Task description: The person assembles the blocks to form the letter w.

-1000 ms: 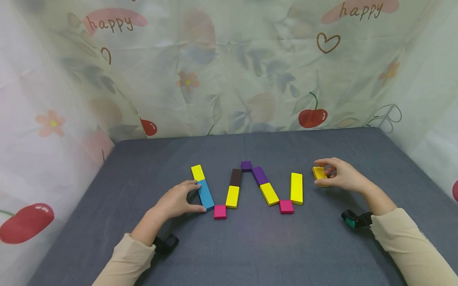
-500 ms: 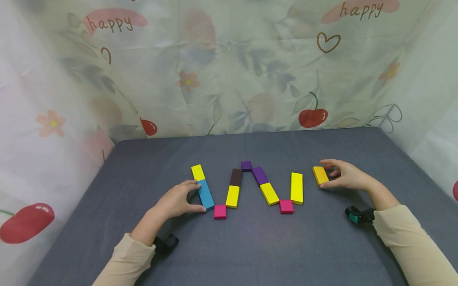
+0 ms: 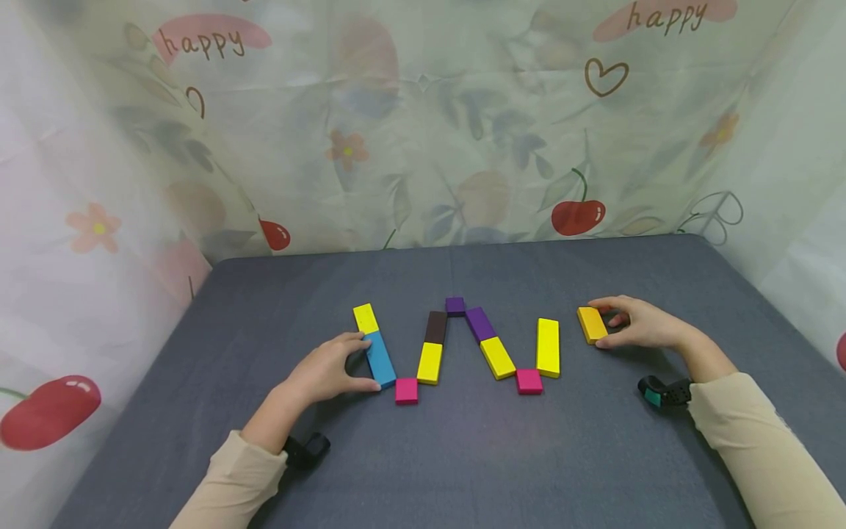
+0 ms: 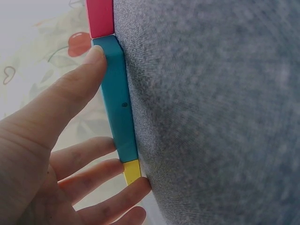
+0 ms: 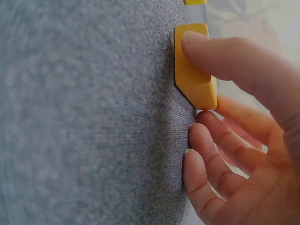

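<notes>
My left hand [image 3: 327, 371] rests at the left side of a blue block [image 3: 380, 361], thumb at its near end and spread fingers by its far end. A yellow block [image 4: 131, 172] adjoins that far end, and a pink block [image 4: 101, 18] meets the near one. On the right, my right hand [image 3: 640, 324] pinches an orange-yellow block [image 3: 592, 325] on the table between thumb and index finger. The thumb [image 5: 220, 54] lies across that block's near end in the right wrist view; its index fingertip is hidden behind the block. The other fingers curl loosely beside the cloth.
Between the hands a zigzag of blocks continues: dark brown [image 3: 435, 328], purple [image 3: 480, 324], yellow [image 3: 497, 358], pink [image 3: 529, 381] and a tall yellow block [image 3: 548, 347]. They lie on a grey cloth-covered table [image 3: 463, 463], with a patterned curtain [image 3: 423, 147] behind.
My right hand has drawn back to the right, uncovering more of the orange-yellow block, then edged back against it. The block looks nearly unmoved. My left hand has stayed still.
</notes>
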Demonstrator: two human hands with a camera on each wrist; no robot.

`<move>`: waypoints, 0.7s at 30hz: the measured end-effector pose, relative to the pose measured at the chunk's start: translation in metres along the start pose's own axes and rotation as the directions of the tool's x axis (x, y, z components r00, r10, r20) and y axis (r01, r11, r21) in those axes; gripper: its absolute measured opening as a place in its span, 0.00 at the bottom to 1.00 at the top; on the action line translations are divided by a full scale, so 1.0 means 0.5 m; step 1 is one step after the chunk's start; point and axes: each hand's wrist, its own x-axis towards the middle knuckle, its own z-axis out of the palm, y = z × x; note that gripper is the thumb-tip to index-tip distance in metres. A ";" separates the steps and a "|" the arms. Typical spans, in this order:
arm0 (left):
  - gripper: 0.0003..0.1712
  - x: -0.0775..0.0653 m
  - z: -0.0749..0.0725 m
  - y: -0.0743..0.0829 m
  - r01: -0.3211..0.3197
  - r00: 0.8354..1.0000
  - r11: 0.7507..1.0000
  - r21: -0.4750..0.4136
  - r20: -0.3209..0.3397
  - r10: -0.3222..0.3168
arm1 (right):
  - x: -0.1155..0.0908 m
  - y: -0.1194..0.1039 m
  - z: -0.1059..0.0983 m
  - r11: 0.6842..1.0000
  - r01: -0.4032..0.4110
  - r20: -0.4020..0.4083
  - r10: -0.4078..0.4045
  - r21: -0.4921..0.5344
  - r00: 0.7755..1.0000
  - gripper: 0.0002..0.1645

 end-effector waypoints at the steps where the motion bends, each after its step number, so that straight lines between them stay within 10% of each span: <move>1: 0.45 0.000 0.000 0.000 0.000 1.000 1.000 -0.001 0.000 0.000 | 0.000 0.000 0.000 1.000 0.002 -0.002 -0.002 -0.002 1.000 0.45; 21: 0.44 -0.002 -0.001 0.000 -0.014 1.000 1.000 -0.011 -0.007 0.014 | -0.004 -0.002 -0.001 1.000 0.011 -0.046 -0.012 -0.025 0.999 0.44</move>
